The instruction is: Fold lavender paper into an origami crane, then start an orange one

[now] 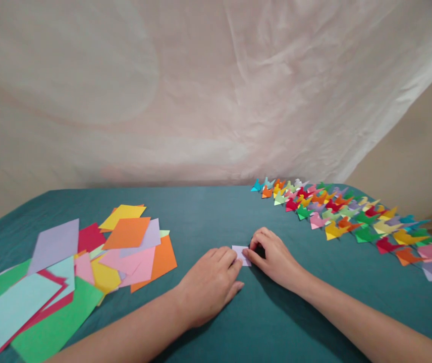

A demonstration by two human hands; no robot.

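Note:
A small pale lilac paper [242, 255], apparently folded, lies on the table between both hands. My left hand [209, 283] rests at its left side, fingers together and pressing the paper down, with the thumb reaching out below it. With thumb and index finger, my right hand [273, 258] pinches the paper's right edge. The fingertips cover parts of the paper, so its full outline and folds are hidden.
A loose pile of coloured paper sheets, with an orange sheet [127, 233] near the top, spreads over the table's left side. Rows of small folded paper birds [335, 230] fill the right. A dark green cloth [201, 212] covers the table; a pale curtain [201, 101] hangs behind.

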